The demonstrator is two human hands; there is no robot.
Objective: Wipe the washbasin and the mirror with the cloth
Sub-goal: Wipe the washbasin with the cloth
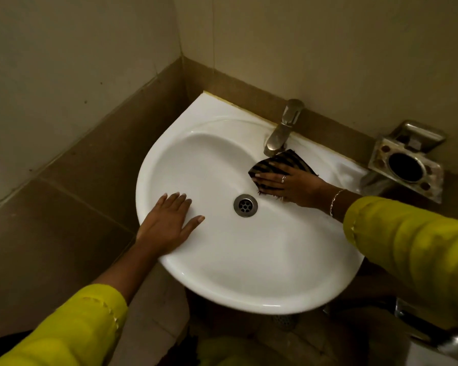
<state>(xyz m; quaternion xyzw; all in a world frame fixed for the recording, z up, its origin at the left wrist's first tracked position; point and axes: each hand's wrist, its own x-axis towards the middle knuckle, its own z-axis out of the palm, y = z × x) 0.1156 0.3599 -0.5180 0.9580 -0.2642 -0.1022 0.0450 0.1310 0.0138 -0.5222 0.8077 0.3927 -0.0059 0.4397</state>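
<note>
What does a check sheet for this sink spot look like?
Surface: white basin, looks clean; drain open.
Job's things: striped cloth on the basin's inner wall below the tap; mirror not in view.
Clutter: empty metal holder on the wall at right.
Hands: right hand flat on the cloth; left hand flat on the rim.
Cables: nothing seen.
Surroundings: tiled corner walls, dim light.

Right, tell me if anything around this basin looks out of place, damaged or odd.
Only the metal holder on the wall right of the washbasin stands out: its plate shows brown, rust-like spots. The right hand presses the striped cloth flat below the tap; the left hand rests on the rim.
</note>
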